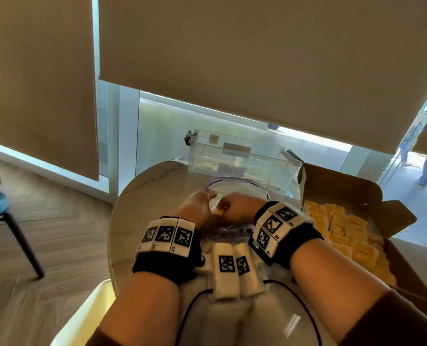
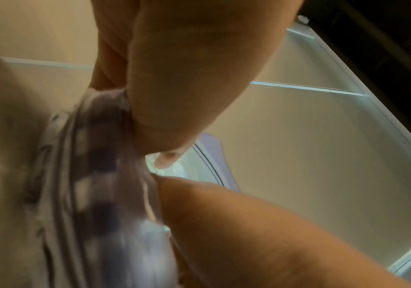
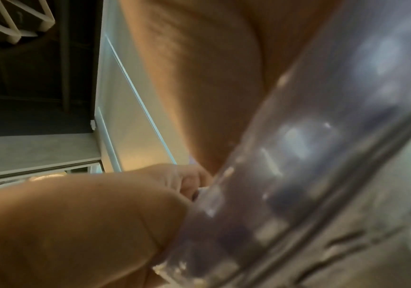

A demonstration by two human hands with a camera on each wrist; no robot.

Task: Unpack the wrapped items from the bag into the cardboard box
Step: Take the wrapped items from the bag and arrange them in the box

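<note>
Round table, bag between both hands

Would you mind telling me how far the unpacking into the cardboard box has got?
Well along, it seems: the cardboard box already holds rows of yellow wrapped items. In hand: the left hand and right hand both grip the clear plastic bag on the table, apparently at its opening. Left: whatever remains inside; how much cannot be told.
</note>
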